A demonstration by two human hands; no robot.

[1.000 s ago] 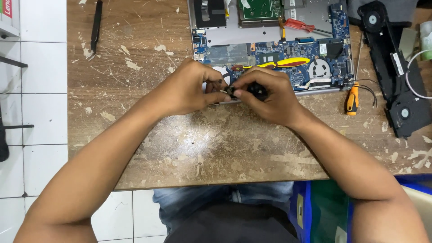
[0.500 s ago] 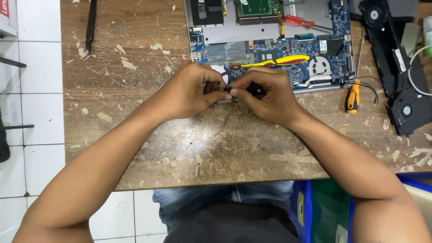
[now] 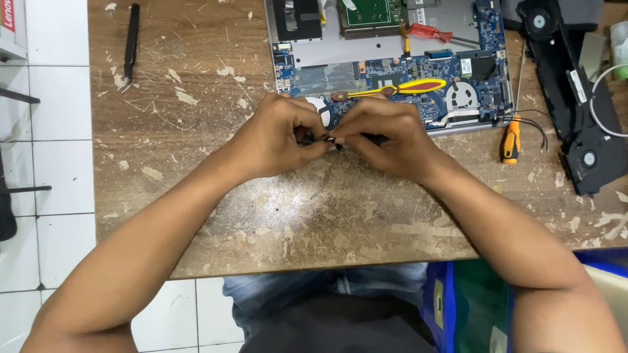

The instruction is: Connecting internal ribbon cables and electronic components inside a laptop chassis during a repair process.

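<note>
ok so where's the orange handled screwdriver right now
In the head view the orange handled screwdriver lies on the wooden table, just right of the right hand, by the opened laptop's lower right corner.

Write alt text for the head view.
Both hands, left hand and right hand, pinch a small dark part together at the near edge of an opened laptop on a worn wooden table. An orange-handled screwdriver lies to the right.

Rough, scratched wooden table [image 3: 196,196] with flaking paint; glossy plastic-handled screwdriver [image 3: 511,138]; matt grey metal laptop chassis [image 3: 366,49].
</note>
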